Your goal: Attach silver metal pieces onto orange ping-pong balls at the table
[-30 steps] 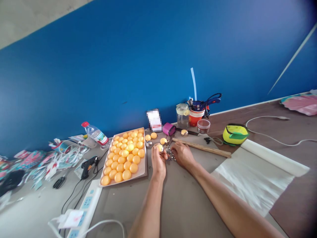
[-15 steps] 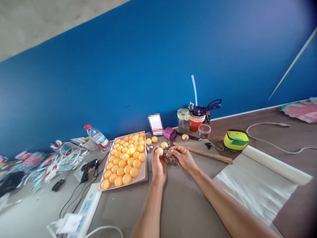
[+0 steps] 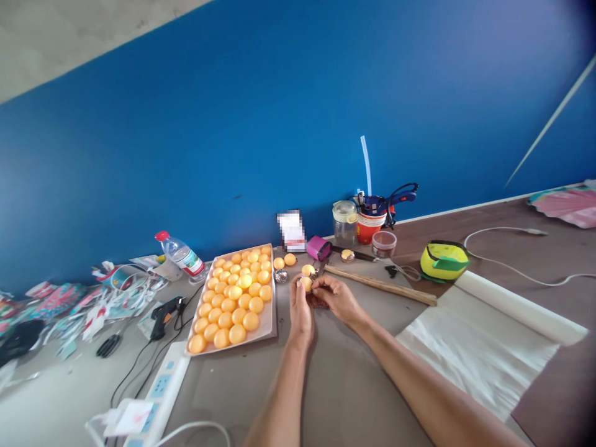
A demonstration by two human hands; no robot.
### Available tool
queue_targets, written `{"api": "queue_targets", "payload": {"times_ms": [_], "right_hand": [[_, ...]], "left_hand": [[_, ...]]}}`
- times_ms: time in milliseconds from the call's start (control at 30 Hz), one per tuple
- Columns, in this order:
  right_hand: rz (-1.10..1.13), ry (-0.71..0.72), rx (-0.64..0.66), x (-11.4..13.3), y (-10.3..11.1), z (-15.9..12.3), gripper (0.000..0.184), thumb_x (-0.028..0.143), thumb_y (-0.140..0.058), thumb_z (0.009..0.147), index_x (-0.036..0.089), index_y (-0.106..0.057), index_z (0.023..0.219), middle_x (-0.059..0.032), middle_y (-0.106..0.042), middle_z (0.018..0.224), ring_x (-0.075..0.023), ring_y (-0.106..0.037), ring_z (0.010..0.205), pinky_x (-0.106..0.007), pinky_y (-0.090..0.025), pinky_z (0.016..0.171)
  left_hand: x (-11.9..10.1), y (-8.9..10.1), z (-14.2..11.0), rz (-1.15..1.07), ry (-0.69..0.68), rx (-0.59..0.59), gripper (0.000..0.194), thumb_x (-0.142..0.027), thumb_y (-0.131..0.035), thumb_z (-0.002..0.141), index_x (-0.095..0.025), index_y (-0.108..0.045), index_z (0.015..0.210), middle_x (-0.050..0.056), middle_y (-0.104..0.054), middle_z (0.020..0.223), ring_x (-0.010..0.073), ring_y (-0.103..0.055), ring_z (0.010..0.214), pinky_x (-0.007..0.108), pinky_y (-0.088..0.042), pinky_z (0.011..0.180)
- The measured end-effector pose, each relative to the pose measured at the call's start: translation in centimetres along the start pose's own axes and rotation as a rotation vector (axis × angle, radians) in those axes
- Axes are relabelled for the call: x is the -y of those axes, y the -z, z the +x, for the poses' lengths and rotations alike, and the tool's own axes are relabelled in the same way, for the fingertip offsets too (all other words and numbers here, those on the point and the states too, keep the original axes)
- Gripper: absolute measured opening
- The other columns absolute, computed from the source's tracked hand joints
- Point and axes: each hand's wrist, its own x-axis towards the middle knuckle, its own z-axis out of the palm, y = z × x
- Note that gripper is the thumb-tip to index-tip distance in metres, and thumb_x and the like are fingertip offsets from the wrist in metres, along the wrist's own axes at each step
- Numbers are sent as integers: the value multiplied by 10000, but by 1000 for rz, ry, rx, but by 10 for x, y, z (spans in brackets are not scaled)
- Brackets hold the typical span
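A yellow ball (image 3: 305,284) sits just below the frame's centre, gripped in the curled left hand (image 3: 302,313); the right hand (image 3: 338,298) bunches its fingers beside it, its hold hidden. Right of centre, a trimmed ball (image 3: 347,255) shows silver at its base. The tray (image 3: 263,324), left of centre, holds plain balls (image 3: 237,334), so most of the work seems left.

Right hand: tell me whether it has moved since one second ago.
Yes. Judged against the wooden stick, the right hand has shifted left, bringing its fingers close beside the orange ball in the left hand.
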Motion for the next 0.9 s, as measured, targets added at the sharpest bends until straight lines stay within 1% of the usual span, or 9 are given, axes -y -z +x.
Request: {"api": "queue_targets", "payload": {"times_ms": [167,333,433,567,667,900], "right_hand": [[-78,12,16,4,-1,-4,125,303,-584,661,195,-532,695,44,-529,534,-101,-453,487,-240,-348,492],[-143,32,19,6,-2,-7,83,270,-547,665,193,-521,681,43,-526,532,-102,-442,485,-237,-340,489],[-146,42,14,5,-3,-8,89,277,-547,668,195,-519,689,49,-515,524,-99,-435,477,-236,-331,482],[-70,41,27,4,-3,-7,124,308,-563,676,198,-509,691,59,-504,501,-92,-432,466,-232,-328,481],[-41,30,36,5,-4,-7,127,306,-571,676,199,-502,681,64,-497,489,-89,-431,458,-232,-334,484],[-143,38,42,7,-2,-7,74,256,-526,686,196,-508,645,54,-501,497,-92,-429,464,-231,-331,478]], "left_hand": [[5,6,1,74,-20,45,386,-516,-484,834,-219,-537,1075,42,-598,953,148,-569,783,239,-466,637],[1,6,-1,157,-77,31,389,-527,-504,820,-209,-543,1041,43,-573,905,139,-525,707,228,-439,578],[-1,5,-3,150,-96,28,364,-512,-517,817,-214,-546,1023,38,-567,885,137,-513,687,225,-433,562],[-1,4,-4,129,-97,10,352,-509,-519,816,-213,-550,1005,38,-566,879,141,-513,691,228,-434,562],[-1,4,-4,120,-92,19,350,-512,-514,818,-216,-549,1000,37,-563,874,141,-511,688,230,-435,566],[1,4,-6,108,-87,19,359,-523,-533,803,-219,-545,994,26,-550,845,136,-502,664,231,-429,553]]}}
